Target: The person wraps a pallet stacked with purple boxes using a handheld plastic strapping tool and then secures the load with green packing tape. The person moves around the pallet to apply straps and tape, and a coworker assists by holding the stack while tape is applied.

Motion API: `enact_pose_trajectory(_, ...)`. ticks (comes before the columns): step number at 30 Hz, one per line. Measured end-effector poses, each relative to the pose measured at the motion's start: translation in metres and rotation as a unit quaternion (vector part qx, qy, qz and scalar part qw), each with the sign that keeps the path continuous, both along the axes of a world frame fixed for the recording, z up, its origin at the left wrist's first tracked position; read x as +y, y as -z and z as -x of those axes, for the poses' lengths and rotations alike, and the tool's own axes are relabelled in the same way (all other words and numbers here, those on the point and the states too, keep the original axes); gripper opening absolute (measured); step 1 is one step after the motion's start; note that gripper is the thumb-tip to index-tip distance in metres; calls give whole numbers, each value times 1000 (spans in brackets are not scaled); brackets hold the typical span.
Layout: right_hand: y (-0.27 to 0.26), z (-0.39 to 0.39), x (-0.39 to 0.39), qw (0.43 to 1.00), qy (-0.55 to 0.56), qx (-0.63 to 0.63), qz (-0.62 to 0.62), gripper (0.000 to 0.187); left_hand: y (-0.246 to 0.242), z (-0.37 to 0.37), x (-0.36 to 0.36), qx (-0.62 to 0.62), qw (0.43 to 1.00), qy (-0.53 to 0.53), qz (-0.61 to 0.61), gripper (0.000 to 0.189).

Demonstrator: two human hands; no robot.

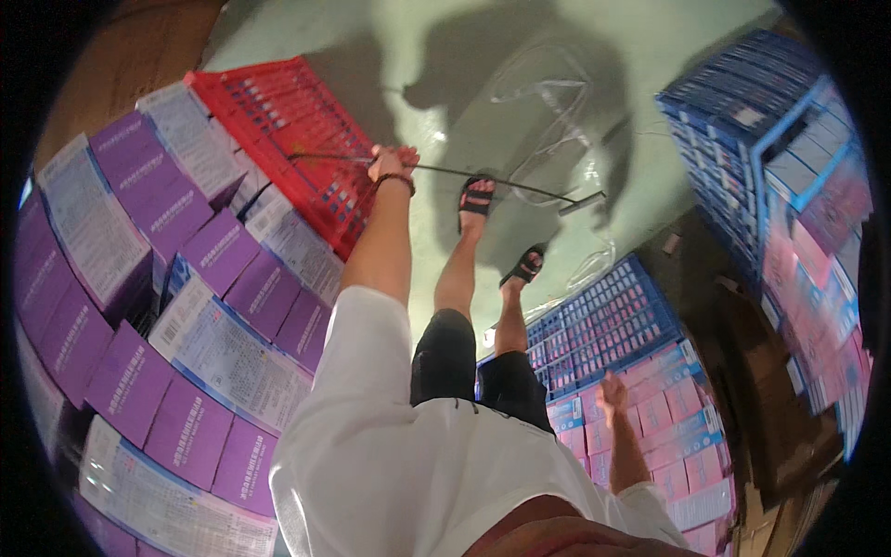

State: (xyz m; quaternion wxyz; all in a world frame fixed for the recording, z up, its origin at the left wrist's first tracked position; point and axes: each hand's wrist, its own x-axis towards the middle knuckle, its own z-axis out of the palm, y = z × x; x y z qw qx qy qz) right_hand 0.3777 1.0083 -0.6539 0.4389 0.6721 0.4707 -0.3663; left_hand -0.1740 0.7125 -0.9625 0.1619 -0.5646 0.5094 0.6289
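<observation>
My left hand (393, 163), with a dark bead bracelet at the wrist, is stretched forward and grips a long thin metal rod (480, 176). One end of the rod lies over a red plastic crate (299, 139); the other, with a short crossbar, is over the floor right of my feet. Fingers partly hide the rod at the grip. My right hand (612, 393) is low on the right, over or beside stacked pink boxes (654, 414) and close to a blue plastic crate (605, 320). It is blurred, and nothing is clearly seen in it.
Stacked purple and white boxes (188, 432) fill the left side. Another blue crate (724, 153) stands at the right, with pink and blue boxes beside it. Clear plastic film or strapping (557, 132) lies on the pale green floor. Brown cardboard (779, 418) is at the lower right.
</observation>
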Motion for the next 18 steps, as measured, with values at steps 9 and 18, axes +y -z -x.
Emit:
enact_pose_trajectory(9,16,278,98,875,-76,436,-197,90,-98,43,32,-41,988,-85,-122,41)
enact_pose_trajectory(18,-55,434,150,831,-36,538,-138,34,-148,49,48,-2,969,-156,-191,38)
